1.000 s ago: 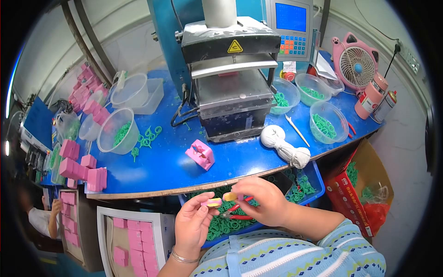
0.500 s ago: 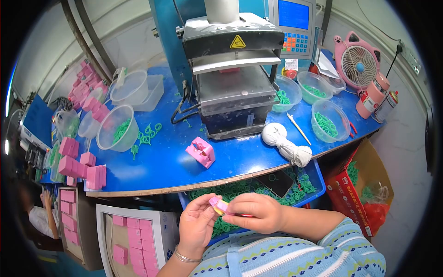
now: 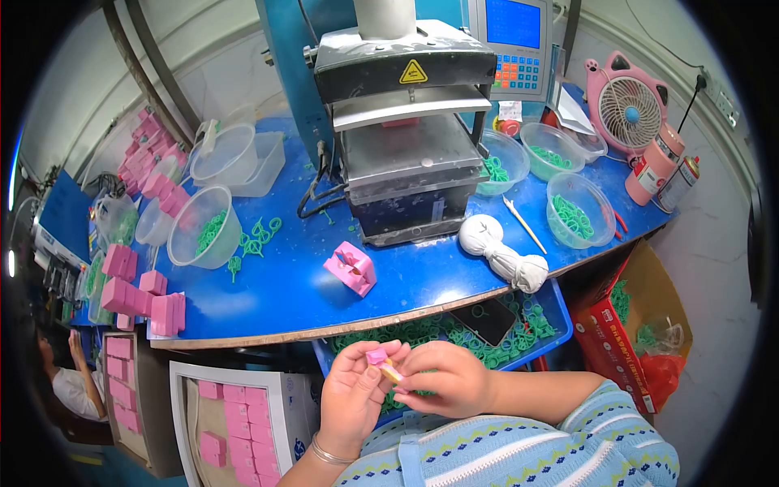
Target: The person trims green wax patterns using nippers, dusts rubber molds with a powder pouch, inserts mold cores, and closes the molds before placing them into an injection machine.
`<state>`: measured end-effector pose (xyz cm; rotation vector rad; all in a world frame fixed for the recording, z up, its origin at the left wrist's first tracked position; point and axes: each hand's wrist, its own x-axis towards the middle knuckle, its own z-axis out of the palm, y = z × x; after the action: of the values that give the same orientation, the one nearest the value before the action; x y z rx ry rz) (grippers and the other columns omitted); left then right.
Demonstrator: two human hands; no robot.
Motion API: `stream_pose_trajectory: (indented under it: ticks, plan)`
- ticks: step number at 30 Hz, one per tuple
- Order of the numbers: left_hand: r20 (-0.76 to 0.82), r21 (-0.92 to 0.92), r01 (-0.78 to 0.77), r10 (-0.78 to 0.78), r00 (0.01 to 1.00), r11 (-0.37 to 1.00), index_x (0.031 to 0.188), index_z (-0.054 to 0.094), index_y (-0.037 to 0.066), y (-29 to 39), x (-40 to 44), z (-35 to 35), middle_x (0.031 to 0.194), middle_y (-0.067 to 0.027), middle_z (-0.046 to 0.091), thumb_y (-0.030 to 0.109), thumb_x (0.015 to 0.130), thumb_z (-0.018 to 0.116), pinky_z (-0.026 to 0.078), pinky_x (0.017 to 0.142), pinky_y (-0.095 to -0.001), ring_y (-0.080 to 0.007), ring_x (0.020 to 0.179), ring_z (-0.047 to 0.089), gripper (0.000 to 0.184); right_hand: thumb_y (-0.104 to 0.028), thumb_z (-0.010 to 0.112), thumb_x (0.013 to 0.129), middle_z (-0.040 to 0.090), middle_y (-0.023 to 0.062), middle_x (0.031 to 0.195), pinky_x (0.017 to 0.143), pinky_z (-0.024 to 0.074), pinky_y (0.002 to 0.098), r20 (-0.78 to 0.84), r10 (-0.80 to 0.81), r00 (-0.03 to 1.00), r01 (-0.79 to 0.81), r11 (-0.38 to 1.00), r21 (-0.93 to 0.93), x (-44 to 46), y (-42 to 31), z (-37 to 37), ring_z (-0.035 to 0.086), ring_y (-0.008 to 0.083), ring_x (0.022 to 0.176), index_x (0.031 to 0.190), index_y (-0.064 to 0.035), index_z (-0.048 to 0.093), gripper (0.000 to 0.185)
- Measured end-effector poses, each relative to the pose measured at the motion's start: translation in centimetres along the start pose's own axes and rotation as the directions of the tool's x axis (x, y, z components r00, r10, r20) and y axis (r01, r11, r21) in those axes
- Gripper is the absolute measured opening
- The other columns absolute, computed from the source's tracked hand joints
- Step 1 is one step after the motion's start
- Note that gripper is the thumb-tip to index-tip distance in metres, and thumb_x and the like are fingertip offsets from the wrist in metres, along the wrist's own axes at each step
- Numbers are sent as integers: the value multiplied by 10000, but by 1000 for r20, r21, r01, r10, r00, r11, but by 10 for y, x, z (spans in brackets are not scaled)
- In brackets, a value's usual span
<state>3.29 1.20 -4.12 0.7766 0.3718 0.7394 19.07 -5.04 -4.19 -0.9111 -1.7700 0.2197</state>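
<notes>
My left hand (image 3: 350, 391) pinches a small pink piece with a yellow and white strip (image 3: 378, 357) between thumb and fingers. My right hand (image 3: 449, 377) closes on the lower right end of the same piece, where the fingers partly hide it. Both hands are in front of the bench, over a blue tray (image 3: 565, 331) of green ring-shaped parts (image 3: 398, 331). On the bench beyond them a pink block with a hollowed side (image 3: 350, 268) lies tilted.
A press machine (image 3: 414, 154) stands at the back of the blue bench (image 3: 268, 300). Clear tubs (image 3: 204, 227) with green parts sit left and right. A white cloth bundle (image 3: 503, 252) lies near the edge. Pink blocks fill a box (image 3: 243, 422) at lower left. Another person (image 3: 77, 385) sits far left.
The small pink piece has turned in my fingers, its pink end now further up. My right hand has shifted slightly left. The view has moved a little.
</notes>
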Motion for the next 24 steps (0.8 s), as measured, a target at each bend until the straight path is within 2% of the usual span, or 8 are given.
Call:
stream_pose_trajectory:
  ticks: [1,4,7,11,17,19,22,24]
  plan:
    - [-25,-46,-12,11,1000,999,1151,443,22,-1,1,1,1198,-202,522,30,900,494,400,991,-421,-312,1179,476,257,-46,686,742,574,108,927,685,487,327,-74,129,989,-123,989,82,2,-4,0,578,246,831,902,-22,585,190]
    - [-29,-95,-32,30,999,995,1134,431,55,-3,3,0,1212,-205,511,41,901,496,364,1020,-438,-323,1208,443,243,-39,719,721,578,98,909,698,481,312,-90,266,960,-243,948,204,2,-4,2,581,238,823,876,-38,586,204]
    - [1,-144,-21,22,1000,989,1149,414,72,-4,3,2,1283,-216,448,45,904,490,317,1047,-444,-328,1257,382,258,-46,726,716,580,94,900,706,478,315,-56,299,953,-283,939,196,1,-2,3,584,236,821,858,-31,585,200]
    - [11,-83,-13,14,1000,996,1184,358,88,-7,2,10,1355,-252,347,70,905,487,346,1024,-427,-338,1272,356,308,-86,741,705,581,90,891,694,475,319,-49,295,954,-283,945,165,-3,0,5,582,235,817,850,-36,591,215]
    - [20,-29,95,-94,995,995,1212,324,89,-2,0,7,1349,-248,348,58,910,465,373,1000,-418,-317,1235,403,335,-192,747,680,580,59,929,679,449,325,6,92,996,-90,986,-137,-5,5,2,570,236,841,894,-62,602,290]
    - [8,-43,120,-120,993,992,1216,323,92,-1,-2,4,1337,-236,359,46,916,448,382,993,-413,-314,1222,420,328,-243,752,668,566,66,997,773,419,375,-90,114,989,-130,972,-196,-1,4,2,542,262,927,999,-72,585,408]
    - [-15,-53,97,-98,995,994,1239,314,55,-2,-4,2,1277,-211,410,75,911,476,406,972,-418,-311,1172,468,366,-309,803,611,529,107,1122,873,379,408,-51,139,989,-148,956,-253,11,1,-6,503,283,1037,1087,-57,556,592]
    - [87,-120,178,-168,982,977,1267,288,9,1,-3,4,1225,-188,439,94,903,503,405,975,-425,-312,1171,467,431,-300,800,625,532,121,1139,930,352,431,0,158,987,-153,957,-244,10,6,-7,473,298,1112,1134,-40,532,631]
